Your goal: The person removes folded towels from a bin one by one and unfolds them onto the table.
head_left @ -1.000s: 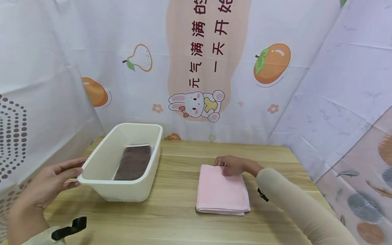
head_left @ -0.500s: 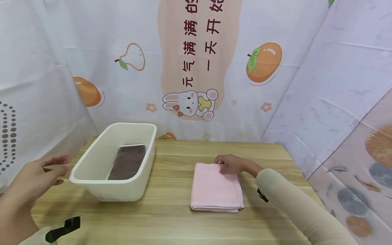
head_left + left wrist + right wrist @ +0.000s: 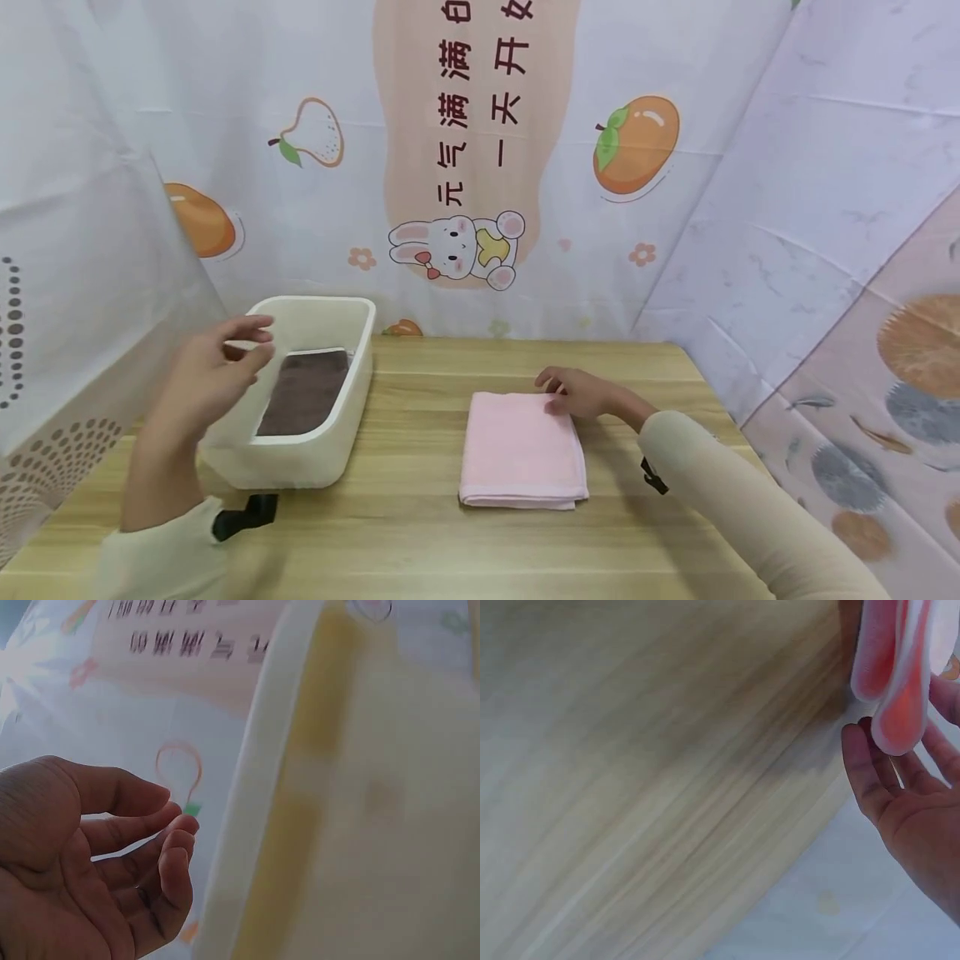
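A pink towel (image 3: 522,450), folded into a thick square, lies flat on the table. My right hand (image 3: 581,393) is at its far right corner, thumb by the towel's edge and fingers reaching past it. From the right wrist, the rounded folds of the towel (image 3: 901,720) hang near the loosely bent fingers (image 3: 864,769); firm contact cannot be made out. My left hand (image 3: 213,375) is raised over the left side of a cream plastic basin (image 3: 352,408), fingers loosely curled and holding nothing. Inside the basin lies a folded brown towel (image 3: 306,392) with a white edge.
The wooden table (image 3: 408,542) meets a printed curtain (image 3: 322,225) at the back, with more cloth hanging at both sides. In the left wrist view, the basin's rim (image 3: 251,772) stands close beside the hand.
My left hand has let go of the basin's near left corner, swung out left, then come back right and up above the basin. The right hand's fingers have loosened at the pink towel's corner.
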`<state>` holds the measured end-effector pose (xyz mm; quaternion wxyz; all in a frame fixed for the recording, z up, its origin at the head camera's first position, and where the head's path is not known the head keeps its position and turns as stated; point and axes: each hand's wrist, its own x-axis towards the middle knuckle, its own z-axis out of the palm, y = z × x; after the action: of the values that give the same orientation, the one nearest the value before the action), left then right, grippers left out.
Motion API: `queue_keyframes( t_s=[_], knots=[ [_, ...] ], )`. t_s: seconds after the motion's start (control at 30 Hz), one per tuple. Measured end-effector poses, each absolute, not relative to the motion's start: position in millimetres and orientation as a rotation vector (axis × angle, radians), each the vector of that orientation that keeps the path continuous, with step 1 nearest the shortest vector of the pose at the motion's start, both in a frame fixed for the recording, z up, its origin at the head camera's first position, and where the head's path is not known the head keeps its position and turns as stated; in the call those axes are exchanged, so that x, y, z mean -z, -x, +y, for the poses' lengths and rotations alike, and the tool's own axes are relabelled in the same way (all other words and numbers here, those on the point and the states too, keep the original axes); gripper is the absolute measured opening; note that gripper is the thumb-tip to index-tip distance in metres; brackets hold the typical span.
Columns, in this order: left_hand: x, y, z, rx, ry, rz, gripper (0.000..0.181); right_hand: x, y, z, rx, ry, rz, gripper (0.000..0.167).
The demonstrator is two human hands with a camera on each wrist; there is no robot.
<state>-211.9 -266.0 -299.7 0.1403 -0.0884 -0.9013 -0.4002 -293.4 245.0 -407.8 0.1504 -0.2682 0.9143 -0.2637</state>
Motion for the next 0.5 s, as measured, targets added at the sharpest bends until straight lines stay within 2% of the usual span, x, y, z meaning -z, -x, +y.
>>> queue_keyframes(
  t_s=[0.27,0.5],
  knots=[
    [289.5,224.8,-182.4,1.179,0.428,-2.633,0.040,405.7,277.2,250.1,0.954,0.519,2.614,0.050],
    [303.7,234.3,-115.8,1.199,0.654,-2.702,0.040,406.1,255.1,256.6,1.116,0.284,2.578,0.060]
  ],
)
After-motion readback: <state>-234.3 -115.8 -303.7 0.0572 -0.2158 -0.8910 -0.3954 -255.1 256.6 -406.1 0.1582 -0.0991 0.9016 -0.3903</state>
